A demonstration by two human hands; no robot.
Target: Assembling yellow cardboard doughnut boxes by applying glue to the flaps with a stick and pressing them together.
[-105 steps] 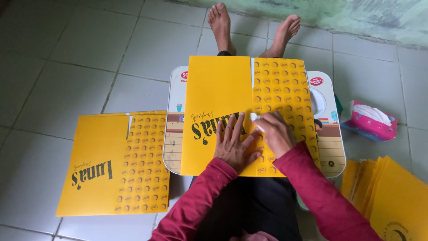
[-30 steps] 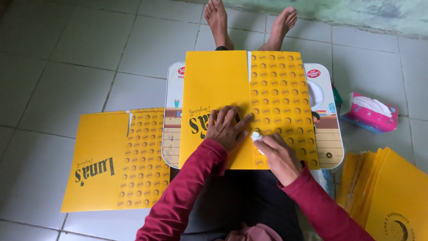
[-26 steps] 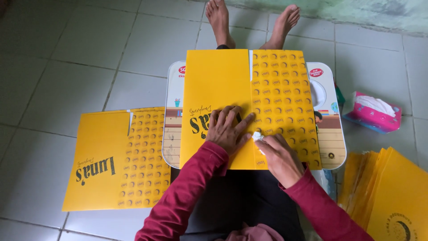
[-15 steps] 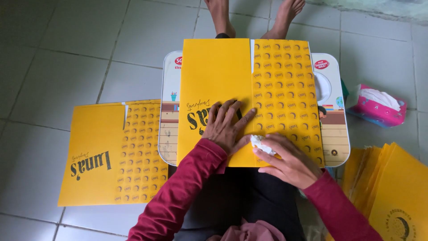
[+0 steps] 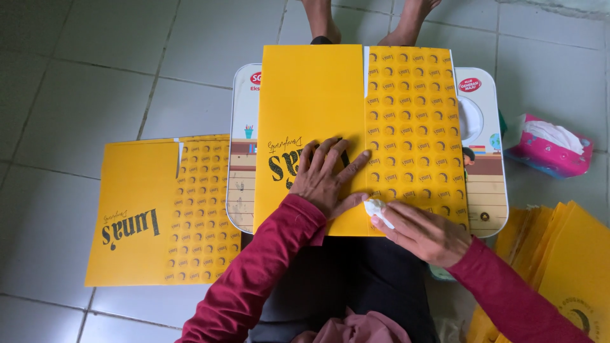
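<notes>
on the small lap table (image 5: 486, 216), yellow printed sheet (image 5: 330, 95) lying flat, left hand (image 5: 327, 178) spread and pressed on it, right hand (image 5: 422, 232) at 5 o'clock pinching white tissue wad (image 5: 376, 208) against sheet's lower edge, second yellow sheet (image 5: 136, 216) on floor at 9 o'clock

Head camera looks straight down, close above lap table (image 5: 489, 190).
</notes>
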